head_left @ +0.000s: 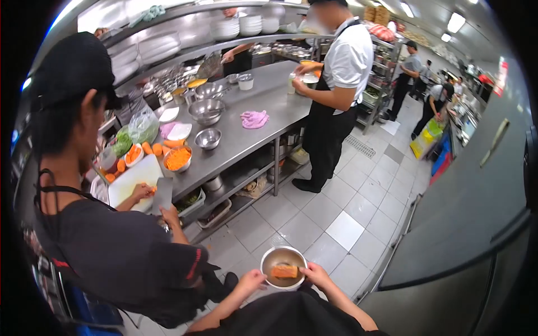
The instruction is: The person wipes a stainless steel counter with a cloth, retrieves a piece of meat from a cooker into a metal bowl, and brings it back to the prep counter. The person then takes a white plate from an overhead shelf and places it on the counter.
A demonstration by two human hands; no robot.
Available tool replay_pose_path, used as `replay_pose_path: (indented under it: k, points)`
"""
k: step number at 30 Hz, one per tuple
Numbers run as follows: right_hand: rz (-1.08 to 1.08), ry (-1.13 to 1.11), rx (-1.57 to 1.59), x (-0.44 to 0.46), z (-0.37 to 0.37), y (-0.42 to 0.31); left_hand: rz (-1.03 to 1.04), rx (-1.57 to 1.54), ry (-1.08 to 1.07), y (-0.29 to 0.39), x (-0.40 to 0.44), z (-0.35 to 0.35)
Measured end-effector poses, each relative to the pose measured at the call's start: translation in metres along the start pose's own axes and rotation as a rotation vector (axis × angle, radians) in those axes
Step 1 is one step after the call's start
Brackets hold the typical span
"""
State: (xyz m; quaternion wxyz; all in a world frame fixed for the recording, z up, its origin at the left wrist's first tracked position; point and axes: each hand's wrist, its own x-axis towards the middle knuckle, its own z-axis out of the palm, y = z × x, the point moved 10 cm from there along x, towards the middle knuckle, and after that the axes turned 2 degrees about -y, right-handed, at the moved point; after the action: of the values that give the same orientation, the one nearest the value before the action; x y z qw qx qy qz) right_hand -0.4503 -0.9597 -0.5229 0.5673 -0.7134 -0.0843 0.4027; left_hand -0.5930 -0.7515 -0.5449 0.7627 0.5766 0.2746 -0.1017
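Observation:
A round bowl [267,261] with a pale rim is held low in front of my body. Inside it lies a rectangular orange-brown block [284,271] that looks like food; I cannot tell its exact kind. My left hand [252,281] is closed on the bowl's left rim. On the opposite side, my right hand [316,275] grips the right rim, its fingertips close to the block. The undersides of the bowl and some of my fingers are hidden.
At left, a co-worker [123,246] cuts orange pieces with a cleaver [162,196] on a white board [123,189]. A steel counter [241,145] carries metal bowls and a pink cloth [254,119]. Another person [336,84] stands beyond; a steel door [459,196] borders the tiled aisle [305,210].

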Motion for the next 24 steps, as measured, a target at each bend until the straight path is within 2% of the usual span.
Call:
replay_pose_path:
  k: [6,8,10,15,18,20,24]
  points:
    - [0.008,-0.089,0.192,0.118,-0.095,-0.053,0.131,-0.051,0.167,0.099,0.097,0.039]
    - [0.004,-0.116,0.173,0.156,-0.123,-0.07,0.222,0.117,0.213,0.146,0.112,0.054]
    - [0.009,-0.125,0.215,0.19,-0.147,-0.09,0.203,0.138,0.257,0.16,0.136,0.052]
    - [0.004,-0.136,0.197,0.278,-0.179,-0.131,0.291,0.348,0.47,0.209,0.199,0.005]
    - [-0.002,-0.139,0.193,0.335,-0.187,-0.156,0.292,0.43,0.561,0.279,0.235,-0.028]
    - [0.004,-0.123,0.184,0.378,-0.196,-0.172,0.384,0.527,0.678,0.328,0.267,-0.06]
    - [-0.007,-0.006,0.212,0.44,-0.215,-0.247,0.463,0.656,0.723,0.448,0.351,-0.11]
